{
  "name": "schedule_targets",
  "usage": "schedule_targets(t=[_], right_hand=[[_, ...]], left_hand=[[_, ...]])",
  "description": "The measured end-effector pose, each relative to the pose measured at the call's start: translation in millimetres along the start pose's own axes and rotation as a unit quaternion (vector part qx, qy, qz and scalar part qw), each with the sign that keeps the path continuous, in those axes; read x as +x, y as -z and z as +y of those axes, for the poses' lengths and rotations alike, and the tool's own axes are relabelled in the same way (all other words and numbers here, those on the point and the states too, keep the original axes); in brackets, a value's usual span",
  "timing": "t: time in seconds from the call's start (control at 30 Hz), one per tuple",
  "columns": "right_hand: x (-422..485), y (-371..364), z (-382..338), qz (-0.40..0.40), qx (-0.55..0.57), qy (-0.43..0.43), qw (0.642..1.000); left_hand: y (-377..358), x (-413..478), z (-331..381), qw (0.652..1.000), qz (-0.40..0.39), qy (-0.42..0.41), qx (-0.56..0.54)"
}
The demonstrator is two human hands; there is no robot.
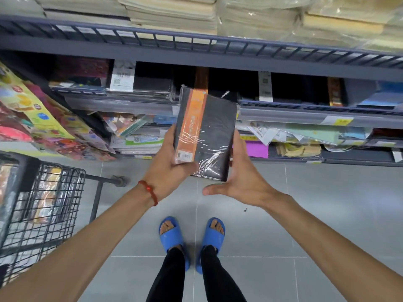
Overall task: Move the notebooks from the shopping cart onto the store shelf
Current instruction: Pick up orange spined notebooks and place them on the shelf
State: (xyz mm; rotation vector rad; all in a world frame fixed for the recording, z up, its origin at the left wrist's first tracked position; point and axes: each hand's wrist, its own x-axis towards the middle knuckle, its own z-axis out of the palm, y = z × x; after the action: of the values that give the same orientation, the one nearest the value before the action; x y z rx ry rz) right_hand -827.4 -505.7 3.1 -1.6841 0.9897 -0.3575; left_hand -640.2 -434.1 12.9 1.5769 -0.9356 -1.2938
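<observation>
Notebook [210,134]; left hand [169,171] grips (right [242,182] cradles)

1 notebook [209,136], 2 hands [172,168] [242,182], 1 cart [43,203], 2 slippers [172,234].

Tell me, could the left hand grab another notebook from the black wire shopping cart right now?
Probably not yet: the left hand grips the black plastic-wrapped notebook with the orange band. The black wire cart stands close on its side, nothing between.

readable text: none | notebook [209,136] band: blurred | shelf tags [121,80]: blurred
</observation>
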Motion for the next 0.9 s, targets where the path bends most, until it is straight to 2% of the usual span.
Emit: schedule_targets(t=[0.13, 0.27, 0.33, 0.57, 0.67, 0.8, 0.9], right_hand=[[13, 24, 8, 0.011, -0.016, -0.002, 1.0], [26, 37, 13, 0.07, -0.049, -0.012, 0.996], [34, 38, 14, 0.095, -0.041, -0.003, 0.995], [49, 30, 31, 0.189, 0.02, -0.002, 0.982], [53, 25, 35, 0.202, 0.01, 0.001, 0.979], [58, 27, 35, 0.157, 0.033, -0.024, 0.987], [60, 33, 34, 0.138, 0.041, -0.022, 0.989]], left_hand=[[-7, 26, -2, 0.996, -0.044, 0.005, 0.073], [-13, 50, -3, 0.976, 0.009, -0.011, 0.216], [-15, 56, 1, 0.977, 0.039, -0.037, 0.208], [-21, 66, -6, 0.964, 0.149, -0.048, 0.213], [-17, 74, -8, 0.967, 0.126, -0.054, 0.215], [-13, 83, -10, 0.98, 0.077, -0.068, 0.173], [-10, 86, -14, 0.982, 0.101, -0.051, 0.153]])
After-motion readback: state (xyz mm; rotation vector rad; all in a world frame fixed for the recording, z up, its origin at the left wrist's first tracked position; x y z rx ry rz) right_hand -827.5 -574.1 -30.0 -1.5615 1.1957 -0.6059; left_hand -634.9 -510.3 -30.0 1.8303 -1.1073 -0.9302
